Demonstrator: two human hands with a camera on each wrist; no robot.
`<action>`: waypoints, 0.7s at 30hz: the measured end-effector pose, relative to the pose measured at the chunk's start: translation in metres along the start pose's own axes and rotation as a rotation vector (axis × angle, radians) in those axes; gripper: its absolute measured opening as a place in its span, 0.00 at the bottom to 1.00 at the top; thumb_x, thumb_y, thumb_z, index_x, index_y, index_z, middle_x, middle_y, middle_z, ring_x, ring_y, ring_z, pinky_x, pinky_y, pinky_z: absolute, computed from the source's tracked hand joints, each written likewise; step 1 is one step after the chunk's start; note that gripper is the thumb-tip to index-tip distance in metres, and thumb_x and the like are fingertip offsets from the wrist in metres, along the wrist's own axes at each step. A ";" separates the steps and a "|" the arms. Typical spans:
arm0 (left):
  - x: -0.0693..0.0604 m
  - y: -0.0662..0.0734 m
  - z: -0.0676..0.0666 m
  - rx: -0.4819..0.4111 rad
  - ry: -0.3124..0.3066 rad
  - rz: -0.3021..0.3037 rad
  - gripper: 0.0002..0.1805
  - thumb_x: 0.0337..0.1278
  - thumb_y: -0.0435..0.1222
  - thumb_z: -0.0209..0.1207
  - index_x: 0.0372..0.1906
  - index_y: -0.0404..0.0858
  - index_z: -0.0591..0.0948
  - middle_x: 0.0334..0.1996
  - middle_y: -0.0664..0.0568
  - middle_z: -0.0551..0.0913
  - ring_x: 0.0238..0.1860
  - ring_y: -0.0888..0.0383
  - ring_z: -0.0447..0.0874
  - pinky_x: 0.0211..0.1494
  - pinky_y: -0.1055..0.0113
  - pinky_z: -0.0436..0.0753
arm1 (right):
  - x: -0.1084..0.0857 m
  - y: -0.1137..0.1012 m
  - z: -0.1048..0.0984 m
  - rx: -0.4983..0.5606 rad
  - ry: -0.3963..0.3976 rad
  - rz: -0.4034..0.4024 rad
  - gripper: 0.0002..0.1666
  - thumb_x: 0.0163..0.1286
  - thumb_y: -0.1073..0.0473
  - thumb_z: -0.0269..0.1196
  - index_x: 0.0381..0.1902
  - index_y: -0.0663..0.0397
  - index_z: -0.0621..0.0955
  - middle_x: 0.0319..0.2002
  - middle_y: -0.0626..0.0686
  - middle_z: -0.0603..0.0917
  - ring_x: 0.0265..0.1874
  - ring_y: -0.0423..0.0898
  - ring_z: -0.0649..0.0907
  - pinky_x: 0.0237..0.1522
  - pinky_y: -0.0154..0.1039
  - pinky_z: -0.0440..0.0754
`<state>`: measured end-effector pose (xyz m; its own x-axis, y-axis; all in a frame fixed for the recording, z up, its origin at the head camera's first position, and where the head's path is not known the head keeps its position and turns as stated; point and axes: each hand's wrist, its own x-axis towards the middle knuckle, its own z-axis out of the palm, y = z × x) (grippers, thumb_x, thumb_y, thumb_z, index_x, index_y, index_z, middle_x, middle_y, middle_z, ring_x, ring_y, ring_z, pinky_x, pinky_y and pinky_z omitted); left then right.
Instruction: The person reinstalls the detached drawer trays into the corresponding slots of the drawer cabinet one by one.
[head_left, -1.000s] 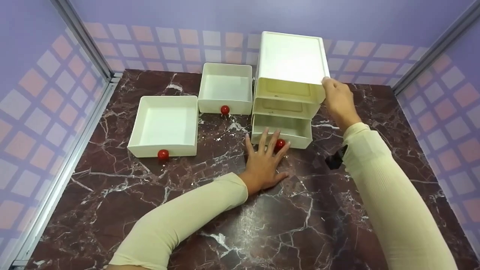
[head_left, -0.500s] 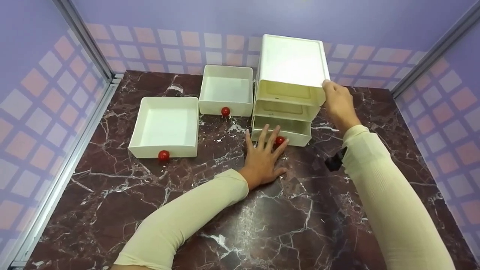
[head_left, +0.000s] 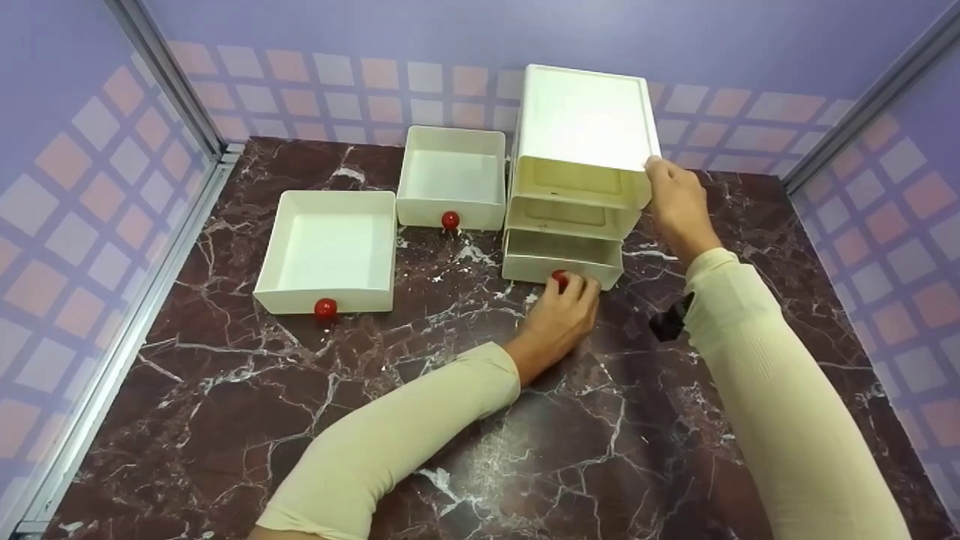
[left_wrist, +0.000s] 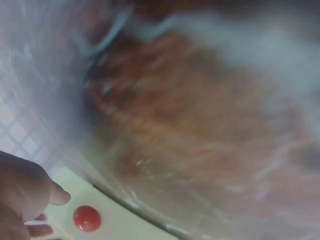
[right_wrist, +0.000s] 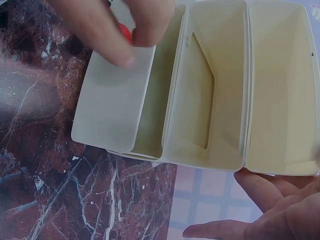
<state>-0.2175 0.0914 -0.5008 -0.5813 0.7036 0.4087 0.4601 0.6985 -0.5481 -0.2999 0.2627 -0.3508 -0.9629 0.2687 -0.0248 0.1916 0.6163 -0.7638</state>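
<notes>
Partly inside cabinet (head_left: 589, 116), bottom drawer (head_left: 526, 268), left hand (head_left: 556, 319) curled at knob (left_wrist: 86, 218), grip unclear, right hand (head_left: 681, 210) spread against cabinet.

No words, nos. or signs can be read in any pic — not in the head view, & not in the L or R wrist views. A few tiny dark marks (head_left: 553, 194) show inside the white drawer box (head_left: 589, 112) — too small to tell if they're letters, nos. or just specks. Most of the L wrist pic is a blur, so can't read anything there either.
</notes>
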 end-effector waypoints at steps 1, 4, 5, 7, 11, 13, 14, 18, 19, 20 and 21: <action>0.003 0.001 0.002 -0.003 0.012 -0.007 0.19 0.72 0.36 0.45 0.56 0.38 0.84 0.52 0.46 0.80 0.51 0.47 0.83 0.49 0.57 0.88 | 0.000 0.000 0.000 0.002 0.002 0.000 0.26 0.78 0.34 0.39 0.26 0.41 0.69 0.40 0.55 0.75 0.44 0.49 0.73 0.39 0.38 0.70; 0.010 -0.001 0.006 -0.030 -0.007 -0.017 0.19 0.71 0.34 0.45 0.48 0.38 0.87 0.46 0.47 0.81 0.45 0.48 0.84 0.42 0.60 0.90 | 0.000 0.001 0.000 0.011 -0.002 -0.001 0.26 0.78 0.34 0.39 0.27 0.41 0.69 0.42 0.56 0.76 0.44 0.49 0.73 0.40 0.38 0.70; 0.011 -0.001 0.007 -0.044 -0.021 -0.013 0.19 0.71 0.34 0.46 0.46 0.37 0.88 0.45 0.47 0.82 0.43 0.48 0.85 0.39 0.62 0.90 | 0.000 0.001 0.000 0.013 -0.003 -0.001 0.26 0.78 0.34 0.39 0.27 0.42 0.70 0.42 0.56 0.76 0.44 0.49 0.73 0.40 0.38 0.70; 0.013 -0.003 0.009 -0.068 -0.040 0.003 0.18 0.70 0.33 0.47 0.43 0.36 0.88 0.43 0.47 0.82 0.41 0.50 0.85 0.32 0.65 0.89 | 0.000 0.001 -0.001 0.020 -0.006 0.002 0.26 0.78 0.34 0.39 0.27 0.41 0.69 0.41 0.55 0.76 0.42 0.48 0.73 0.39 0.38 0.70; 0.013 -0.002 0.011 -0.097 -0.037 0.026 0.16 0.66 0.31 0.48 0.40 0.34 0.88 0.39 0.45 0.81 0.37 0.51 0.86 0.23 0.70 0.85 | 0.000 0.002 -0.001 0.013 -0.006 0.001 0.26 0.78 0.35 0.39 0.26 0.41 0.69 0.42 0.56 0.76 0.43 0.49 0.73 0.40 0.38 0.70; 0.014 -0.002 0.013 -0.103 -0.024 0.021 0.16 0.65 0.30 0.48 0.39 0.34 0.88 0.38 0.45 0.81 0.36 0.51 0.86 0.22 0.69 0.85 | 0.000 0.002 0.000 0.004 0.000 -0.002 0.26 0.78 0.35 0.39 0.26 0.42 0.69 0.44 0.58 0.77 0.45 0.49 0.73 0.41 0.38 0.70; 0.015 -0.003 0.015 -0.109 -0.021 0.017 0.16 0.65 0.30 0.48 0.38 0.33 0.88 0.37 0.44 0.81 0.36 0.51 0.87 0.21 0.69 0.85 | -0.001 0.002 0.000 0.000 -0.002 -0.003 0.26 0.78 0.35 0.39 0.26 0.42 0.69 0.46 0.58 0.77 0.46 0.49 0.73 0.42 0.38 0.70; 0.023 -0.012 0.024 -0.170 -0.037 -0.004 0.15 0.65 0.28 0.48 0.38 0.32 0.86 0.38 0.44 0.81 0.35 0.52 0.87 0.21 0.68 0.86 | -0.001 0.000 0.002 0.000 -0.007 0.003 0.26 0.79 0.36 0.39 0.29 0.43 0.71 0.48 0.58 0.79 0.48 0.49 0.74 0.45 0.37 0.71; 0.026 -0.016 0.026 -0.204 -0.049 -0.018 0.14 0.65 0.28 0.48 0.38 0.33 0.85 0.39 0.46 0.81 0.35 0.53 0.86 0.22 0.67 0.86 | -0.002 0.000 0.002 -0.001 -0.009 0.005 0.26 0.79 0.36 0.39 0.29 0.43 0.71 0.48 0.59 0.79 0.48 0.49 0.75 0.45 0.38 0.71; 0.029 -0.020 0.028 -0.248 -0.061 -0.042 0.12 0.66 0.28 0.49 0.39 0.33 0.84 0.39 0.46 0.81 0.35 0.54 0.86 0.22 0.67 0.87 | -0.002 -0.001 0.002 -0.005 -0.011 0.006 0.26 0.78 0.36 0.39 0.29 0.43 0.72 0.48 0.59 0.79 0.48 0.49 0.75 0.46 0.38 0.71; 0.032 -0.024 0.030 -0.282 -0.073 -0.058 0.11 0.67 0.29 0.49 0.39 0.34 0.84 0.40 0.47 0.81 0.35 0.54 0.86 0.24 0.66 0.88 | -0.001 -0.001 0.002 -0.009 -0.009 0.005 0.26 0.78 0.36 0.39 0.30 0.44 0.72 0.49 0.59 0.79 0.48 0.49 0.75 0.46 0.38 0.71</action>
<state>-0.2670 0.0934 -0.4968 -0.6538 0.6576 0.3744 0.5874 0.7529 -0.2966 -0.2992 0.2605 -0.3510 -0.9637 0.2649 -0.0342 0.1978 0.6218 -0.7578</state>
